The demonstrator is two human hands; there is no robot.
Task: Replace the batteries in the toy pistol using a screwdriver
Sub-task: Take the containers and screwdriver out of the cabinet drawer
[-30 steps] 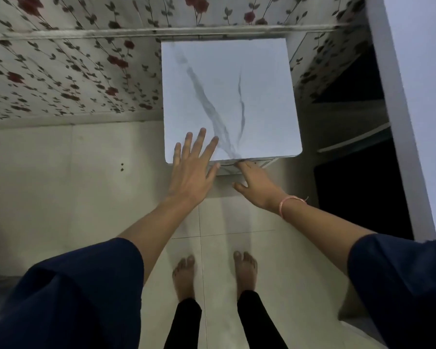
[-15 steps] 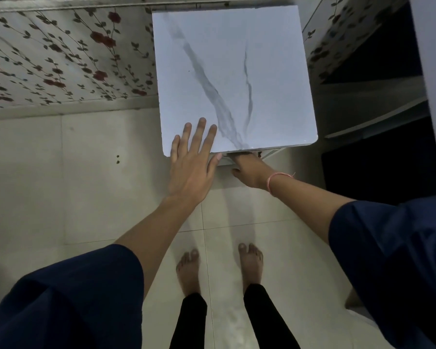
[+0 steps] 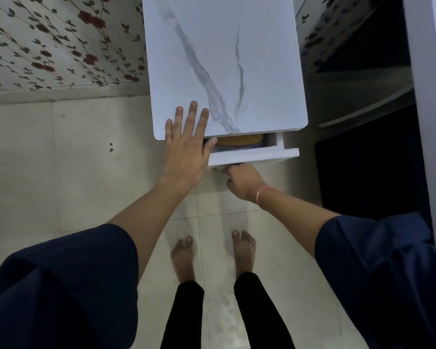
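Note:
A white cabinet with a marble-patterned top (image 3: 224, 59) stands ahead of me. Its top drawer (image 3: 254, 156) is pulled out a little. Inside the gap shows something orange-yellow (image 3: 239, 140) over something blue; I cannot tell what they are. My left hand (image 3: 186, 147) lies flat with fingers spread on the cabinet top's front left corner. My right hand (image 3: 242, 181), with a pink band at the wrist, grips the underside of the drawer front. No toy pistol, screwdriver or batteries are visible.
Floral wallpaper (image 3: 61, 46) covers the wall on the left. Pale floor tiles (image 3: 61, 172) lie below, with my bare feet (image 3: 212, 255) on them. A dark opening with a shelf (image 3: 363, 159) and a white upright panel (image 3: 428, 96) stand to the right.
The drawer, shut before, now stands slightly out, pulled by my right hand. The view has moved closer to the cabinet. My left hand stays on the top.

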